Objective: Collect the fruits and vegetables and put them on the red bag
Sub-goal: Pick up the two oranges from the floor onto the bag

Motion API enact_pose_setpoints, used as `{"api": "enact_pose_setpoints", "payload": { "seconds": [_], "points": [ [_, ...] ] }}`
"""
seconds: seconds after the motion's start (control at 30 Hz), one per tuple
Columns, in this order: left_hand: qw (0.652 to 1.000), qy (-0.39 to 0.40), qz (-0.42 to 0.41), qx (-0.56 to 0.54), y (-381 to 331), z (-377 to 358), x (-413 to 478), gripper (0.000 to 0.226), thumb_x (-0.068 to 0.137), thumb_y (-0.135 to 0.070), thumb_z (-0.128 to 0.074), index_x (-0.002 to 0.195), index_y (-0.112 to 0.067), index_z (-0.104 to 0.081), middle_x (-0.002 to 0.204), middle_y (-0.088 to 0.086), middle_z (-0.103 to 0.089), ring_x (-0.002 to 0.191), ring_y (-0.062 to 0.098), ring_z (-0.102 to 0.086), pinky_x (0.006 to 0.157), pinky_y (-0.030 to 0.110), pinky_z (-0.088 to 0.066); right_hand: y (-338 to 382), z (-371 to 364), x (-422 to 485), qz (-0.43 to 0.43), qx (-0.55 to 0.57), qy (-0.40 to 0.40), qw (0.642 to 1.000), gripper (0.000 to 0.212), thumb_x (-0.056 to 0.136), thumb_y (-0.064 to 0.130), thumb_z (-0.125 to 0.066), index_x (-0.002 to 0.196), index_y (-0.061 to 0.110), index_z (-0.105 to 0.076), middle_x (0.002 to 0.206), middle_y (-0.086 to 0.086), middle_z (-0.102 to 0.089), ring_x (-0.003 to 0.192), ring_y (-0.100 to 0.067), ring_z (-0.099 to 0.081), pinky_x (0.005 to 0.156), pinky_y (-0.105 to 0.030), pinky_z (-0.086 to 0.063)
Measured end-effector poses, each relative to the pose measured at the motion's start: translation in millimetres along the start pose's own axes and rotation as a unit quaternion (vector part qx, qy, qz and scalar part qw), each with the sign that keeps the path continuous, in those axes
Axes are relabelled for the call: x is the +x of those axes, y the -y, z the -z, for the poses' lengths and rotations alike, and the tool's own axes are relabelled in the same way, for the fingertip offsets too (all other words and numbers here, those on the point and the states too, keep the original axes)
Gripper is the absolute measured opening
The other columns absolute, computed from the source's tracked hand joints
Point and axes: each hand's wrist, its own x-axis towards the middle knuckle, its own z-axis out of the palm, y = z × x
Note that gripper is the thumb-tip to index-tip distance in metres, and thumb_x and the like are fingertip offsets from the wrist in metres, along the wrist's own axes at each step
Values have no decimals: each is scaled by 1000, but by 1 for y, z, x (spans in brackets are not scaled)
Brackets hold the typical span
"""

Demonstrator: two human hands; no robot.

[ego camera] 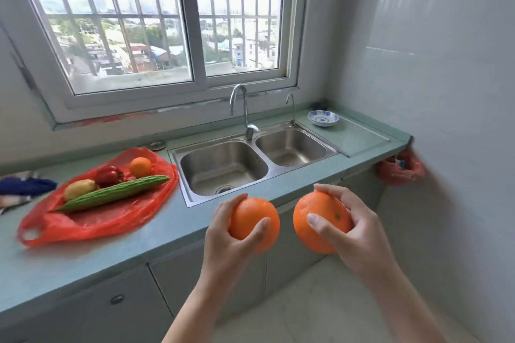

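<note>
Red bag (pixel 111 220) on teal counter (pixel 172 228) — windowed kitchen

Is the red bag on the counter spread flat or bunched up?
Spread flat. The red bag lies open on the counter, with a bitter gourd and other produce resting on top.

Two round orange oranges (pixel 255 220) (pixel 320 221); crinkled red plastic bag (pixel 111 220); long green bitter gourd (pixel 114 193); yellow lemon (pixel 79 188); blue-patterned white ceramic bowl (pixel 323 117); pale green countertop (pixel 83 253).

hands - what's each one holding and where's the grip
Each holds one orange. The left hand cups the left orange around its left side; the right hand wraps the right orange from its right.
</note>
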Motion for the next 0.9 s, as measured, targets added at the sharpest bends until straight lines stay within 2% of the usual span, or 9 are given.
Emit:
{"api": "enact_pose_setpoints", "payload": {
  "seconds": [0.07,0.13,0.27,0.43,0.57,0.63,0.77,0.9],
  "points": [
    [1000,-23,2,4,11,26,16,57,49,-59,-66,102,-40,-56,109,-9,-58,95,4,-58,81,31,-51,2,-32,14,-7,15,21,1000,50,49,53,-63,98,44,-61,97,18,-63,89,-4,-59,73,-23,-50],
    [999,-37,5,0,22,53,34,55,50,-59,-66,102,-42,-56,109,-9,-58,93,2,-58,79,27,-51,4,-66,30,-14,21,40,999,51,48,53,-63,98,44,-61,97,13,-64,87,-5,-60,73,-25,-52],
    [998,-61,13,17,48,114,71,57,52,-60,-64,105,-42,-54,110,-15,-56,92,-5,-56,77,21,-49,11,-141,65,-13,29,74,997,50,48,54,-64,98,46,-60,98,15,-62,85,-2,-60,66,-19,-52],
    [993,-95,52,40,84,193,106,62,51,-63,-62,109,-44,-51,114,-11,-54,98,5,-56,74,18,-48,20,-241,100,7,40,129,991,52,51,54,-63,101,43,-58,102,16,-58,86,1,-57,64,-12,-49],
    [983,-147,93,51,112,244,118,67,51,-66,-61,113,-42,-49,116,-4,-53,97,9,-55,76,27,-50,18,-307,115,20,39,183,982,52,54,54,-63,103,41,-57,104,19,-56,88,4,-55,65,-8,-45],
    [976,-176,108,64,125,264,122,73,52,-66,-61,117,-38,-48,117,-4,-51,98,9,-55,75,26,-49,15,-333,123,24,26,206,978,53,54,56,-62,105,41,-57,102,20,-55,89,8,-52,66,-6,-44],
    [960,-227,135,89,154,297,132,71,55,-64,-61,118,-38,-46,120,-6,-48,101,7,-52,78,29,-48,0,-383,143,14,8,258,966,56,54,55,-62,107,38,-56,106,20,-53,94,5,-51,75,-15,-44],
    [942,-267,163,119,183,318,146,67,62,-56,-64,122,-33,-46,121,-5,-45,103,14,-51,80,29,-46,-21,-433,170,29,-24,314,949,52,64,40,-73,112,30,-54,110,11,-53,96,-2,-51,77,-17,-40]
  ]
}}
